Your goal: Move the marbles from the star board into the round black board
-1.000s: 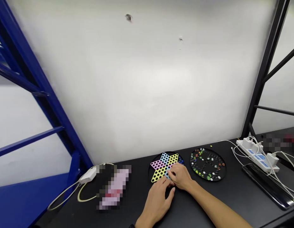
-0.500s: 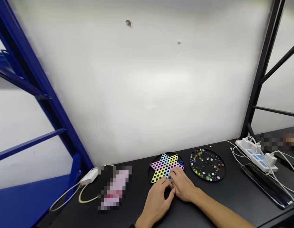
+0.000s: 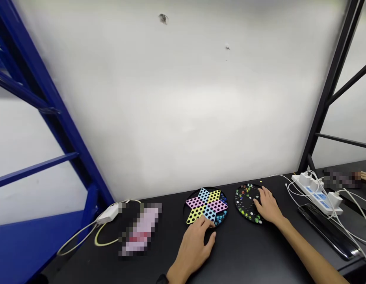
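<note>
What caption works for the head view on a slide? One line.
Left hand at the edge of a Chinese checkers board, right hand spread over a round black marble tray.

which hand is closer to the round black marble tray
Right: the right hand lies over the marble tray; the left hand is farther off, at the lower edge of the star-shaped checkers board.

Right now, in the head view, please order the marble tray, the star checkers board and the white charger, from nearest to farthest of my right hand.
1. Round black marble tray: under the right hand.
2. Star checkers board: left of the tray.
3. White charger: far left on the table.
</note>
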Tool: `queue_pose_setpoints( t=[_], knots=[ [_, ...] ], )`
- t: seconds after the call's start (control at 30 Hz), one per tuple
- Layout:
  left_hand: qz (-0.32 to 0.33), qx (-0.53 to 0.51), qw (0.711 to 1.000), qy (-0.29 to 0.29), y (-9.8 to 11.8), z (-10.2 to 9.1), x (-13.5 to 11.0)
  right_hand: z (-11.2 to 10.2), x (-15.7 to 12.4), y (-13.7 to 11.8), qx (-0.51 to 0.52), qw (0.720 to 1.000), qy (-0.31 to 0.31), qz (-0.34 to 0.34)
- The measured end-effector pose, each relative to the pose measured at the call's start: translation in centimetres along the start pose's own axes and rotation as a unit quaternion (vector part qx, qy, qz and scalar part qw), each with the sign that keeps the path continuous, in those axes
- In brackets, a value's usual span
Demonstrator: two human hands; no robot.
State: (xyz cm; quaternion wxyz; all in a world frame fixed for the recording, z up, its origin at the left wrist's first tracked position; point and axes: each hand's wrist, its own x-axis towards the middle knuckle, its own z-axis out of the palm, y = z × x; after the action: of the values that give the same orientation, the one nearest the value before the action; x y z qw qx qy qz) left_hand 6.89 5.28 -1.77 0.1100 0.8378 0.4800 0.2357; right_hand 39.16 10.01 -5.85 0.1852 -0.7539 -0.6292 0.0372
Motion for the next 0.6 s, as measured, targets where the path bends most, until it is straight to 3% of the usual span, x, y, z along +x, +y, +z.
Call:
queue_pose_setpoints(
  t=[0.1,0.27,0.43,0.5,0.6],
  knots=[
    [0.040,0.045,0.998,0.017,-0.2,0.7,-0.1,0.4,-0.1,2.0,-0.039,0.999,-0.022,0.019],
    [0.108,0.099,0.988,-0.044,-0.7,1.9,-0.4,0.8,-0.4,2.0,0.022,1.000,-0.020,-0.009],
    [0.091,0.115,0.988,-0.049,-0.4,2.1,0.0,-0.4,-0.1,3.0,0.152,0.988,0.029,0.014],
    [0.090,0.118,0.988,-0.047,-0.1,2.2,0.4,-0.8,-0.1,3.9,0.146,0.988,0.037,0.016],
    [0.094,0.118,0.987,-0.047,0.0,2.3,0.9,-1.0,-0.4,5.4,0.095,0.995,0.001,-0.008]
  ],
)
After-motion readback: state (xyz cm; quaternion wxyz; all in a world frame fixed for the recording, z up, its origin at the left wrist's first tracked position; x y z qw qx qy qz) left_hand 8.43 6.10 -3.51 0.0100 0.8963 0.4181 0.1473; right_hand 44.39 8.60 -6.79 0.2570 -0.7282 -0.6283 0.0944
